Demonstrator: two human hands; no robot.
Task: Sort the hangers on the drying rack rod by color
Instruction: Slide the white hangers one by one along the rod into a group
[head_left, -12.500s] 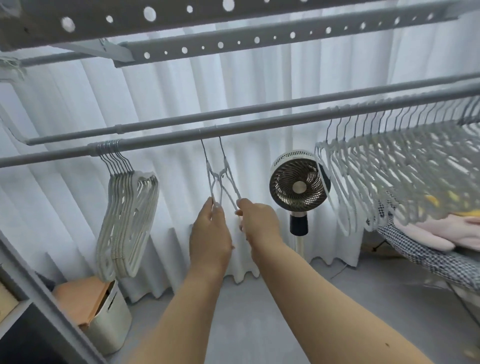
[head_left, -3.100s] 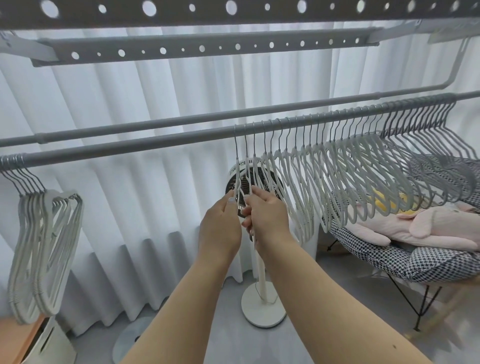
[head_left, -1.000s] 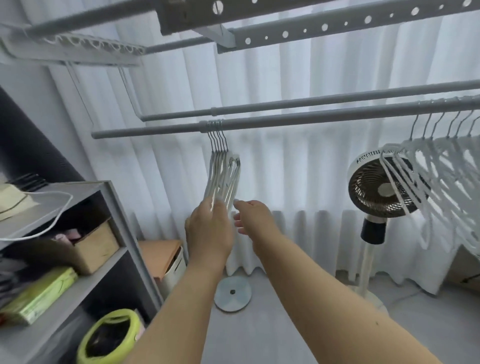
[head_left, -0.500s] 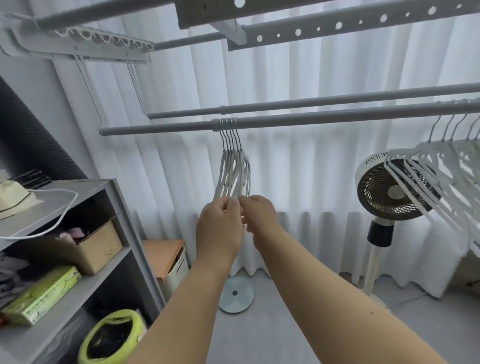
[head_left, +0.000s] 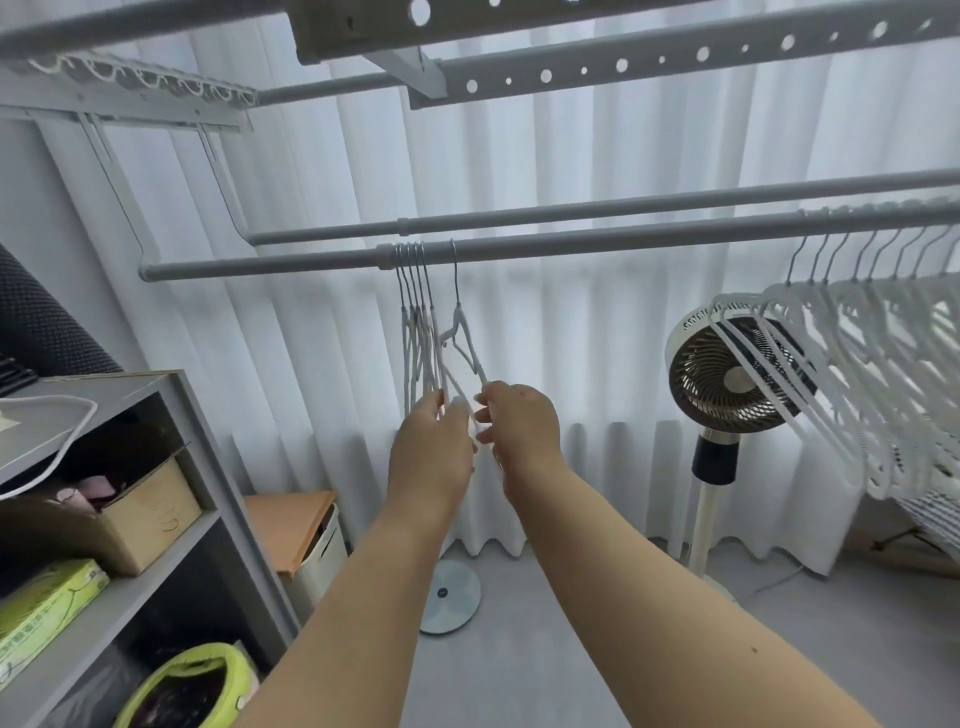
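Two hands at thin pale hangers (head_left: 421, 343) on round rod (head_left: 597, 244), right hand (head_left: 519, 421) pinching one, left hand (head_left: 434, 447) grip unclear.

Pale hangers (head_left: 415, 332) bunched on the grey rod (head_left: 571, 247), one hanger (head_left: 460, 332) just beside, many more (head_left: 857, 364) far right.

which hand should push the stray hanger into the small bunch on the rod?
Right, probably. The right hand already pinches the lone hanger, hooked just right of the bunch. The left hand is on the bunch's lower ends.
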